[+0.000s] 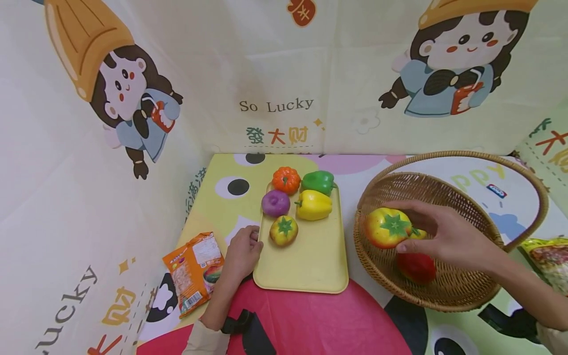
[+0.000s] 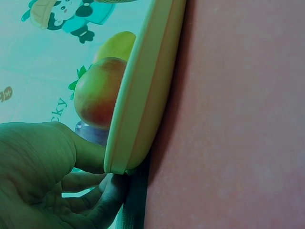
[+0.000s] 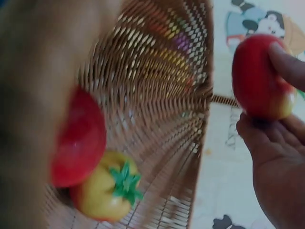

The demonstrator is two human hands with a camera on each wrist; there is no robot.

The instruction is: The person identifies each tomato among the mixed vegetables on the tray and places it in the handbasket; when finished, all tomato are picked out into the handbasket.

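My right hand (image 1: 439, 236) grips a toy tomato (image 1: 377, 229), yellow and red with a green star-shaped top, above the left part of the wicker basket (image 1: 470, 296). Inside that basket lie a red fruit (image 1: 416, 268) and a second yellow-red tomato (image 3: 102, 195) with green leaves. My left hand (image 1: 241, 252) pinches the left rim of the yellow tray (image 1: 306, 268), thumb at the top edge and fingers below. On the tray sit another toy tomato (image 1: 284, 231), a purple onion (image 1: 275, 203), an orange pumpkin (image 1: 286, 180), a green pepper (image 1: 318, 183) and a yellow pepper (image 1: 314, 205).
An orange snack packet (image 1: 194, 271) lies left of the tray, beside the left forearm. Another packet (image 1: 550, 259) is at the far right, past the basket. The basket's tall handle (image 1: 539, 197) arches up behind the right hand. Printed cloth walls stand behind and at left.
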